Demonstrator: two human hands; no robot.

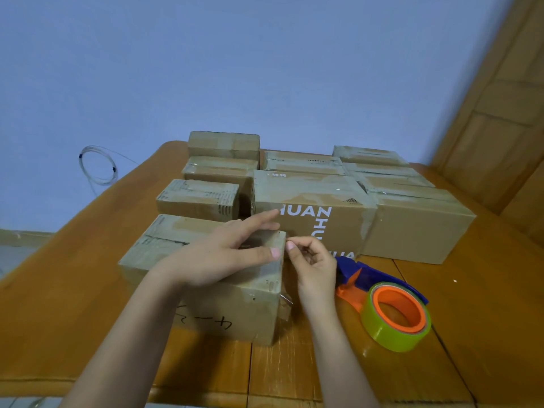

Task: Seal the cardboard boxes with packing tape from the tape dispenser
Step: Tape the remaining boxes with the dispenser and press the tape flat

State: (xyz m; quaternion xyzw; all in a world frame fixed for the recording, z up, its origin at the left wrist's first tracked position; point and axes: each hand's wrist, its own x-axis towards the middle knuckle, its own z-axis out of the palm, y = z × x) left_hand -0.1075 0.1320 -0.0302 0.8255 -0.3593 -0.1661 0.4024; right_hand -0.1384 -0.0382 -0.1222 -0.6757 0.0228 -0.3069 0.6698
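Observation:
A cardboard box with handwriting on its front stands nearest me on the wooden table. My left hand lies flat on the box top near its right end, fingers straight. At the box's top right corner my right hand curls its fingers and seems to pinch a clear tape end; the tape itself is hard to make out. The tape dispenser, blue and orange with a yellow-green roll, lies on the table to the right of my right hand, untouched.
Several more cardboard boxes fill the table behind, among them one printed HUAN and a large one at the right. A coil of clear cable hangs on the blue wall at left. A wooden door stands at right.

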